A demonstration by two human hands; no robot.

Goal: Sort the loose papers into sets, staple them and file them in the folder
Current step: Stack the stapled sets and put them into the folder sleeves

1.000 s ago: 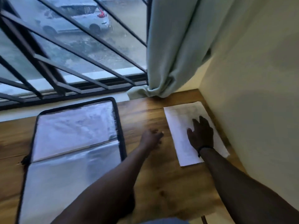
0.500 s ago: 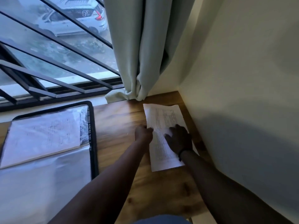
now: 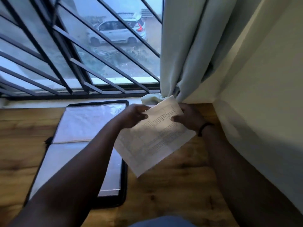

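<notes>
Head view looks down onto a brown wood-grain worktop point(image 3: 172, 190) set under a window with dark metal bars point(image 3: 65, 51). At the left, a black-edged zip folder with clear plastic sleeves point(image 3: 91, 128) lies open flat on the worktop, its far end toward the window; the left forearm crosses over its near half. Right of the folder's far end, the left hand point(image 3: 133, 116) pinches the upper left edge of a white printed sheet of paper point(image 3: 152, 138), thumb on the face of the sheet. The sheet is raised above the worktop and tilted, its near corner hanging over the folder's right border. On the sheet's upper right edge, the right hand point(image 3: 188, 118) grips it, thumb on the printed face and fingers behind, so the paper spans between both hands. A black band point(image 3: 204, 127) circles the right wrist. Behind the hands, a pale green curtain point(image 3: 185, 51) hangs down to the worktop beside a cream wall point(image 3: 262, 95) on the right.
</notes>
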